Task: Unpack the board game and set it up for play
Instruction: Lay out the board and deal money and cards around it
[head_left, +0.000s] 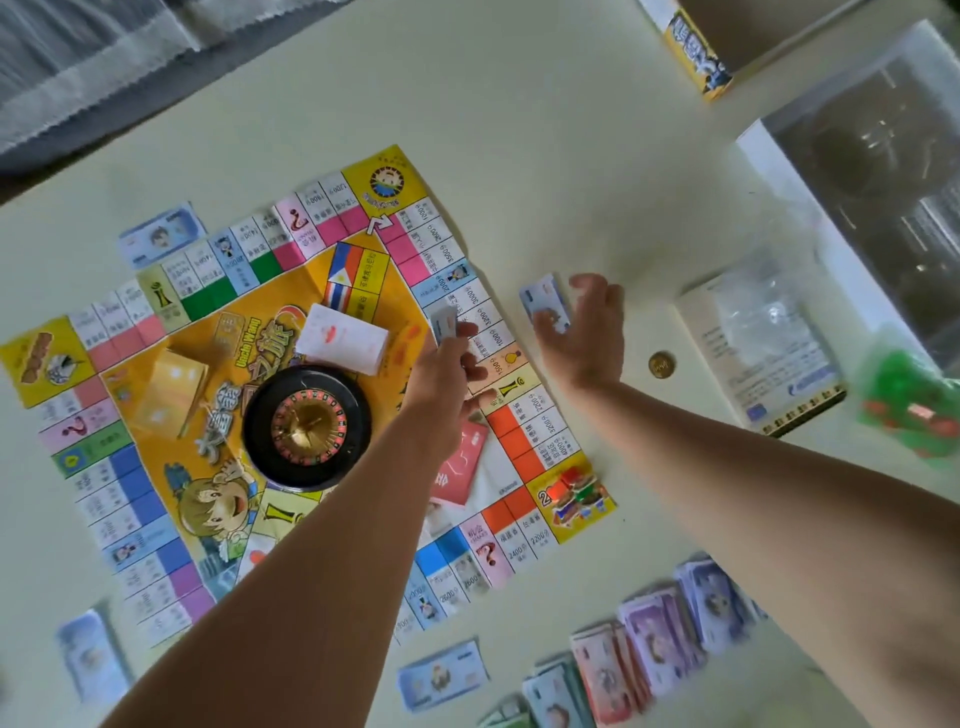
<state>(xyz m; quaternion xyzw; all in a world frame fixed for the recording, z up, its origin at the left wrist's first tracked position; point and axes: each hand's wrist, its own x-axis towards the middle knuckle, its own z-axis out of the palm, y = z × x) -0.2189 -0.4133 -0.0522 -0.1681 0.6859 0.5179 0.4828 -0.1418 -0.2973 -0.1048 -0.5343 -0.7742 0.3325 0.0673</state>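
Near edge of the counter (545, 156), right side: a row of play-money stacks with overlapping edges. In order: green-blue stack (550, 699), red stack (608, 670), purple stack (657, 642), lilac stack (717, 608). A single near blue note (441, 678) lies just left of them, and a left blue note (93, 654) sits off the board's near-left side

Paper board (218, 332) is unfolded flat on the counter, creased, diagonal to the view. On it:
- roulette wheel (306, 423) at centre
- red deck (460, 462), partly under the left forearm
- yellow deck (171, 395) left of the wheel
- white deck (343, 340) just beyond the wheel
- small plastic pieces (574, 486) on the near-right corner square

Left hand (449, 364) is over the board's right track, thumb and fingers pinching a thin note wad (444, 322). Right hand (589, 338) is just off the board over the counter, fingers loosely extended, with a loose note (545, 306) at the fingertips. It's blurred, so I can't tell whether that note is gripped or only touched

Right of that: gold coin (661, 364), then a booklet (779, 384) with a clear bag (763, 291) over it, then a green bag (909, 400) at the frame edge

Far: far blue note (161, 234) beyond the board's far-left side, yellow-sided game box (696, 47) cropped at the top, clear case (872, 171) on the right with contents unclear
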